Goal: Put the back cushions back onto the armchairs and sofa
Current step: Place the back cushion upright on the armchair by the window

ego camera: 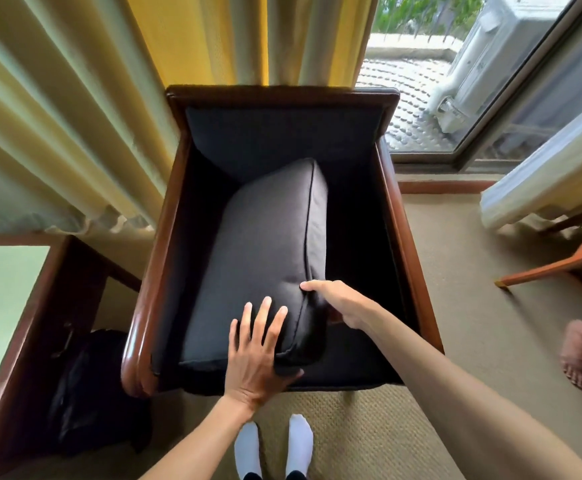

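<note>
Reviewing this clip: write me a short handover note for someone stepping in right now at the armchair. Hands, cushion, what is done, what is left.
Left hand: open, palm flat on the near end of the cushion, thumb under its front corner.
Right hand: gripping the cushion's right near edge, thumb on top, fingers tucked under.
Cushion: dark, lying skewed on the seat of the armchair, far end pointing toward the backrest but not leaning on it.
Done: cushion is on the armchair.
Left: stand it up and press it square against the backrest. Other armchairs and the sofa are out of view, so their state cannot be told.
</note>
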The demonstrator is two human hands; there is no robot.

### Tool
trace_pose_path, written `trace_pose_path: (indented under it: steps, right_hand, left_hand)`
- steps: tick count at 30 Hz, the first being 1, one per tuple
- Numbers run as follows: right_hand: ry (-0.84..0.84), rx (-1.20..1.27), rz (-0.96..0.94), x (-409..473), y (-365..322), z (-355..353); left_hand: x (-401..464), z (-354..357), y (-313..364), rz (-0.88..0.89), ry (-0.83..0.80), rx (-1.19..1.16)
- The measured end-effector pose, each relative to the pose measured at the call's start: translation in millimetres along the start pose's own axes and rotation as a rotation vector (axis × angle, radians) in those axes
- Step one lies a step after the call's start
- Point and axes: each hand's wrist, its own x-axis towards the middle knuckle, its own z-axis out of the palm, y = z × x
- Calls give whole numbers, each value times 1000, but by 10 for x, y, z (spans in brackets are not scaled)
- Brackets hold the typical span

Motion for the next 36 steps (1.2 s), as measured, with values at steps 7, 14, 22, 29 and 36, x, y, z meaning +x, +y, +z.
trace_pose_path:
  steps: [7, 14, 22, 29, 36]
  right_hand:
    - [27, 45, -107, -215, -394, 144]
    - [139, 30, -329, -449, -435, 216]
    - [258, -190, -482, -1285, -1123, 95]
    - [345, -919, -845, -1693, -1518, 16]
    - [92, -1084, -1055, -1515, -1917, 190]
  left_hand:
    - [130, -307, 35, -123, 282, -165]
    - [296, -1034, -48, -158, 312, -227]
    - [457, -2501, 228, -149, 157, -194]
    - [711, -2960, 189, -134, 9, -140]
    - [643, -2771, -65, -152, 232, -341]
